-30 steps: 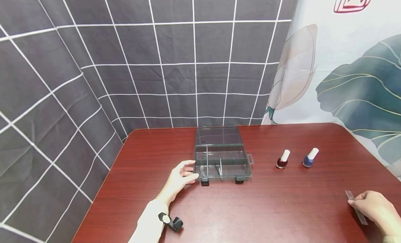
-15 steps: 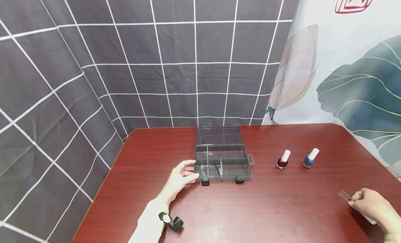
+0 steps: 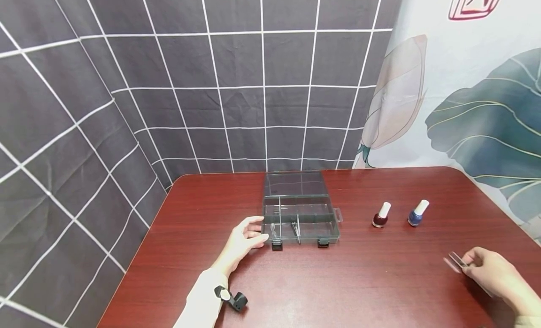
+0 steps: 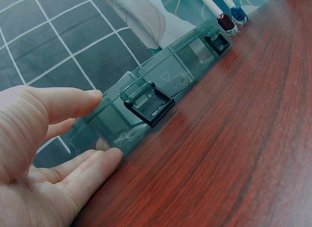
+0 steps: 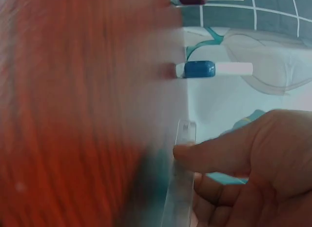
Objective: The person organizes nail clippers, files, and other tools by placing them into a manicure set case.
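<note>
A clear grey compartment box [image 3: 334,233] lies open mid-table, its lid [image 3: 296,182] folded back flat behind it. My left hand [image 3: 243,238] rests at the box's left front corner [image 4: 117,134], straight fingers and thumb touching the wall beside a black latch [image 4: 148,104]. Thin metal tweezers [image 3: 295,227] lie in a front compartment. Low on the right, my right hand [image 3: 492,271] pinches a slim translucent nail file [image 3: 453,261] [image 5: 181,188] between thumb and fingers, just above the table. The right wrist view is blurred.
Two white-capped polish bottles stand right of the box: dark red [image 3: 382,215] and blue [image 3: 418,213]. The red-brown table [image 3: 380,281] ends near the checked curtain at left and the leaf-print cloth at right. A second latch [image 3: 323,243] sits on the box front.
My right hand has lifted the nail file off the table and carried it left, toward the middle. The left hand and the box have stayed put.
</note>
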Motion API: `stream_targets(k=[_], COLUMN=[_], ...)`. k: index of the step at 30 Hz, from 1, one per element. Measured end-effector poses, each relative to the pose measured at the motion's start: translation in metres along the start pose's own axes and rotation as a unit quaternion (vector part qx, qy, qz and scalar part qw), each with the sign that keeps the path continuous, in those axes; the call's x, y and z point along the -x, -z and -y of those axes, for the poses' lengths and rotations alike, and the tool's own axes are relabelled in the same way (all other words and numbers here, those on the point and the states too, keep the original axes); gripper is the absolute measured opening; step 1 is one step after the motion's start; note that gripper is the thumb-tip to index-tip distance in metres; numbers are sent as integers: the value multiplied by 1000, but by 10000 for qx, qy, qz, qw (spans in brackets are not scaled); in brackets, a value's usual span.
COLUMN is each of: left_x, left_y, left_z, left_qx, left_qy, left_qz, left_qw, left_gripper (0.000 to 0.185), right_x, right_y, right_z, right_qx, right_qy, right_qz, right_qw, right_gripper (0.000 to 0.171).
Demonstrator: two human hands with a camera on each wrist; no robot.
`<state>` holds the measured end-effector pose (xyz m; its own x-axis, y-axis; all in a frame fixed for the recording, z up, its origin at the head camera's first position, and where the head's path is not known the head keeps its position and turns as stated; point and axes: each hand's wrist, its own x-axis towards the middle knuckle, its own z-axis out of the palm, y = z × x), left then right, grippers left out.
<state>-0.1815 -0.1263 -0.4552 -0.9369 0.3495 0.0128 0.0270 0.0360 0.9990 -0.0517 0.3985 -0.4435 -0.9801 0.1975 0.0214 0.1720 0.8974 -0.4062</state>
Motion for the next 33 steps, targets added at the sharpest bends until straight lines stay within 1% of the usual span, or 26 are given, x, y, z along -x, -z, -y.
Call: stream_targets(k=[7, 15, 24, 33], left_x=[1, 1, 0, 0], left_y=[-1, -1, 0, 0], left_z=[-1, -1, 0, 0], left_qx=[25, 68, 99, 36], left_qy=[-6, 3, 3, 16], left_qz=[6, -24, 6, -5], left_qw=[10000, 10000, 10000, 10000], left_gripper=[56, 55, 56, 56], right_x=[-3, -7, -13, -17], right_y=[-2, -1, -4, -12], right_z=[12, 29, 45, 62], right_qx=[-5, -132, -326, -267], right_qy=[298, 468, 513, 681], right_qz=[-319, -390, -467, -564], right_qw=[9990, 9981, 9971, 9957], right_gripper=[12, 10, 10, 13])
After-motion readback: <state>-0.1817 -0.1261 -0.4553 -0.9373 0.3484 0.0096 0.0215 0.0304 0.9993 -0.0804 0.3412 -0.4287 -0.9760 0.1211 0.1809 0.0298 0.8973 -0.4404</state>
